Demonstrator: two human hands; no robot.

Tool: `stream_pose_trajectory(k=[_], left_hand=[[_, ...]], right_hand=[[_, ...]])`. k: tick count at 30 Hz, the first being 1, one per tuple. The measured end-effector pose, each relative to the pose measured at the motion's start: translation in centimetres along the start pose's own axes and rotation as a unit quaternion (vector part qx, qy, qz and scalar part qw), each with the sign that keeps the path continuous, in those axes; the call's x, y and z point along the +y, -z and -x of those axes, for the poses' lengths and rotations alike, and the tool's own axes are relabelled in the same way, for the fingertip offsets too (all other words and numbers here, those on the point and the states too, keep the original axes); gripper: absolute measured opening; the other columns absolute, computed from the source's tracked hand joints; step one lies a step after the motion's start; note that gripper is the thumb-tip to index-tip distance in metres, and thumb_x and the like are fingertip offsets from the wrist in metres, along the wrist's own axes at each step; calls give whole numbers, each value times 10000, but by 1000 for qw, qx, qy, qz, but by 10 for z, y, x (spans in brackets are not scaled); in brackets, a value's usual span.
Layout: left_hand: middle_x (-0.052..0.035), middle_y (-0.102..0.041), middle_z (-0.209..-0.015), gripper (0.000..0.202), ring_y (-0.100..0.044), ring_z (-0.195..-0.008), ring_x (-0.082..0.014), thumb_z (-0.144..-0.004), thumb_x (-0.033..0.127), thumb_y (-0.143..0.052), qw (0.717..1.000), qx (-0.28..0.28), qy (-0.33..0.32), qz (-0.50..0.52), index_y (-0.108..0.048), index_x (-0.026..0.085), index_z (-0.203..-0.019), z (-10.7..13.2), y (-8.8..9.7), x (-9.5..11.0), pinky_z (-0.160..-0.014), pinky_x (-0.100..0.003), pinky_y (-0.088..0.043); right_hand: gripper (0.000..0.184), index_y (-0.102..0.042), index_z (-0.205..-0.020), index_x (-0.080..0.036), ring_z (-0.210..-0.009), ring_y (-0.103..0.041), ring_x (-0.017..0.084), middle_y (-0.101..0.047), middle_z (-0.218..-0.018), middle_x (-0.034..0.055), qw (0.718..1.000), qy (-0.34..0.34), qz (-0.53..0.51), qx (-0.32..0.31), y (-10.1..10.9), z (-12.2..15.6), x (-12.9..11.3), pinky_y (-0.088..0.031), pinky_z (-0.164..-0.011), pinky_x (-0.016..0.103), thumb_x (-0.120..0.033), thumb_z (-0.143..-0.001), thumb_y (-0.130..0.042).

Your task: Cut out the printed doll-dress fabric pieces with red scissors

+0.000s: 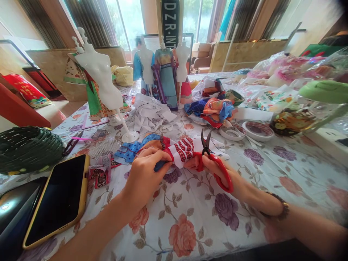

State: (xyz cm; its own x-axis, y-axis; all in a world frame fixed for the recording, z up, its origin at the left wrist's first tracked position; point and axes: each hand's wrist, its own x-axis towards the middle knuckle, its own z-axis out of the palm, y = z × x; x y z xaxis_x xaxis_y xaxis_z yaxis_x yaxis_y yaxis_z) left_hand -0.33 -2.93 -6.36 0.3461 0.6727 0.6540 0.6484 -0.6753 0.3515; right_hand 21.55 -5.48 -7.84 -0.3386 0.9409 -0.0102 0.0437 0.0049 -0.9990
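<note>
1. Holding a small patterned cloth piece (179,152) at 12 o'clock of the flowered table (190,224), pinched tight in the left hand (144,174).
2. Gripping red scissors (214,163) in the closed right hand (217,170), blades open, tips up, just at 3 o'clock of the cloth.
3. Looks barely trimmed yet; most snipping probably left.

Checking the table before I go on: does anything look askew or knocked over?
Yes. The bare white mannequin at back left leans hard on its stand while the three behind stand upright. The right hand holds red scissors blades-up beside the cloth the left hand pinches.
</note>
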Motion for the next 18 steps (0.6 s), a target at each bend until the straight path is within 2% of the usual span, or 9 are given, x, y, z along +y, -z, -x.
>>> stream_pose_trajectory(k=[2,5,7,12,15,18], left_hand=[[0,-745,-801,145,-704,-748,-172,-740,67,-733,1000,5,5,2,-698,196,-795,0,0,1,-725,-300,-566],[1,-757,-815,108,-712,-765,-176,-764,100,-717,1000,13,11,8,-707,199,-808,1,1,2,-752,-306,-575],[-1,-758,-814,102,-712,-767,-178,-771,105,-709,1000,16,19,8,-716,197,-815,0,1,2,-746,-306,-576],[-8,-737,-795,108,-703,-773,-181,-760,105,-726,999,19,34,15,-743,205,-799,0,3,2,-734,-306,-580],[-22,-730,-796,96,-699,-775,-181,-769,122,-736,999,21,22,17,-761,204,-811,0,4,2,-737,-308,-589],[-15,-735,-757,76,-689,-762,-182,-801,147,-720,999,34,-16,7,-763,210,-808,-1,5,2,-751,-329,-593]], right_hand=[[388,-632,-826,-211,-870,-589,201,-663,-903,48,1000,1,-17,-21,1,0,-1,-462,-818,308,-536,-951,-461],[486,-520,-681,-211,-664,-554,168,-626,-712,35,995,-15,-43,-94,3,2,-2,-446,-650,298,-589,-960,-397],[521,-485,-668,-212,-582,-530,152,-614,-649,27,985,-45,-69,-152,3,5,-2,-415,-572,288,-617,-966,-348],[560,-474,-652,-209,-483,-523,126,-597,-569,11,943,-144,-118,-275,-2,10,-7,-416,-514,267,-683,-925,-357],[579,-473,-625,-211,-430,-522,117,-586,-527,5,929,-179,-127,-299,-7,11,-11,-444,-475,250,-697,-911,-341],[581,-479,-620,-207,-416,-551,102,-590,-520,-3,932,-189,-128,-281,-10,12,-11,-488,-487,221,-648,-951,-295]])
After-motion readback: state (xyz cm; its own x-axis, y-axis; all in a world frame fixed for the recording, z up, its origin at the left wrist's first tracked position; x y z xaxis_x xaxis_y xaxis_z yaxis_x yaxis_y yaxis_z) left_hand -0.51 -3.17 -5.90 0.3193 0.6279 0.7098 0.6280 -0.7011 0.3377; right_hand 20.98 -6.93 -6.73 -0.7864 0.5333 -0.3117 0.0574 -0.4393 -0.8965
